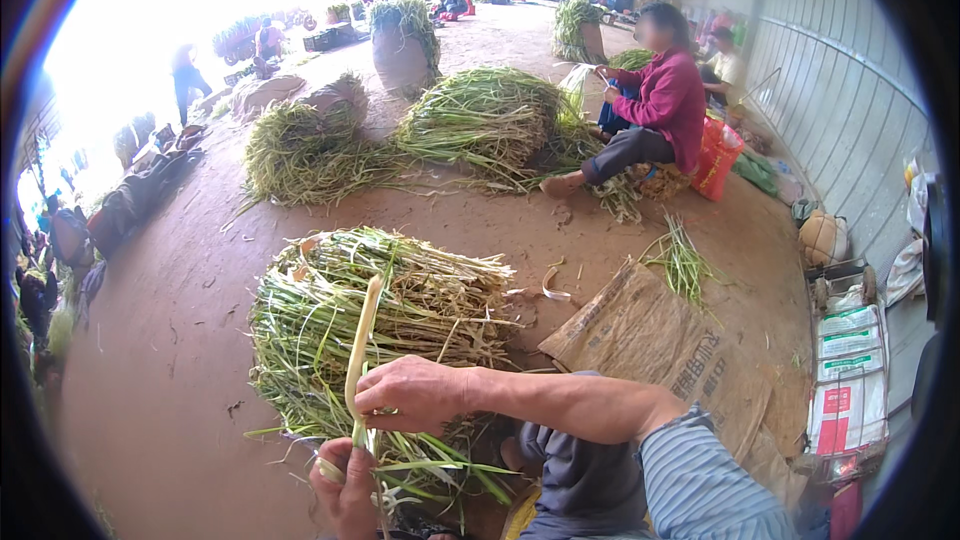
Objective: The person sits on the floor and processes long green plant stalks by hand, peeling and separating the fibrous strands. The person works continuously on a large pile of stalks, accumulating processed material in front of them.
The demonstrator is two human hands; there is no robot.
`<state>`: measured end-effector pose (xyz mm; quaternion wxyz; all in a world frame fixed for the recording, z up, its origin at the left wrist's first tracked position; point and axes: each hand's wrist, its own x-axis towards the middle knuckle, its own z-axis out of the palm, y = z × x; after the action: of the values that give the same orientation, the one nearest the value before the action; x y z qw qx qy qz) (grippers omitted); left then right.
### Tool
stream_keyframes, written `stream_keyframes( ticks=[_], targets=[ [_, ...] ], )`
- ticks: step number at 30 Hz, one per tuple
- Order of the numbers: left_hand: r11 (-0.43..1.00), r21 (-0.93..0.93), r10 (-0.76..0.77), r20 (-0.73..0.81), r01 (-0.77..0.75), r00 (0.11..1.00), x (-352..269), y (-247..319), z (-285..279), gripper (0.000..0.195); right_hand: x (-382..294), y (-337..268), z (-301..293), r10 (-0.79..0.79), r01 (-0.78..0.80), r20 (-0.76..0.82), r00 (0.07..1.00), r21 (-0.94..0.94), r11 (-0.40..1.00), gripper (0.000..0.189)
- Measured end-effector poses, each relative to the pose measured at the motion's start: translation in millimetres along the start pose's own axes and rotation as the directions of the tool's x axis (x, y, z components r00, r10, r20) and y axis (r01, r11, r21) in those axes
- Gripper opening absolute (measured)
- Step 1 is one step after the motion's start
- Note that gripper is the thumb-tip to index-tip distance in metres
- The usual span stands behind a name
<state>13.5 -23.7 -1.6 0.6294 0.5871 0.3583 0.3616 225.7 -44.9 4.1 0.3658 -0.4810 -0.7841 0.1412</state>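
My right hand pinches a long, pale yellowish plant strip that stands up in front of the pile; it looks like a dry leaf or sheath. Just below, my left hand grips the lower part of a green stalk, with a pale piece curled between thumb and fingers. Leafy green stalks hang beside that hand. Close ahead lies a big heap of cut stalks, green leaves mostly to the left and dry straw-coloured ends to the right.
A worn woven sack with printed writing lies at right, a few green stalks by its far edge. Larger bundles lie ahead, where another person sits handling stalks. A metal-framed cart stands along the corrugated wall.
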Motion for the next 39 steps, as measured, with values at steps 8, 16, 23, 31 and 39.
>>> stream_keyframes(
  ticks=[8, 16, 23, 31, 39],
  targets=[
    [0.94, -0.342, 0.018, 0.008, -0.014, 1.0, 6.9, -17.2, -7.7, 0.006, 7.1, 20.8, -3.6, -0.013, 0.023, 0.043, 0.999, -0.247, 0.969, 0.015],
    [0.67, -0.709, 0.264, -0.051, -0.221, 0.963, 7.3, -15.4, -66.5, 0.013, -37.5, 117.0, -50.7, 0.652, -0.585, 0.006, 0.758, -0.436, 0.684, 0.021],
    [0.683, -0.628, 0.286, -0.239, -0.372, 0.928, 4.5, -1.9, -82.1, 0.015, -80.3, 139.9, -75.8, 0.91, -0.912, -0.145, 0.388, -0.201, 0.357, 0.025],
    [0.839, 0.447, 0.36, -0.029, -0.31, 0.932, 17.4, -21.8, -43.1, 0.016, -29.7, 89.0, -48.6, 0.698, -0.712, 0.141, 0.703, 0.158, 0.685, 0.022],
    [0.897, 0.398, 0.241, -0.077, -0.192, 0.967, 15.4, -16.8, -20.2, 0.024, 5.5, 21.1, 14.2, 0.173, -0.188, 0.208, 0.963, 0.054, 0.981, 0.013]
  ],
)
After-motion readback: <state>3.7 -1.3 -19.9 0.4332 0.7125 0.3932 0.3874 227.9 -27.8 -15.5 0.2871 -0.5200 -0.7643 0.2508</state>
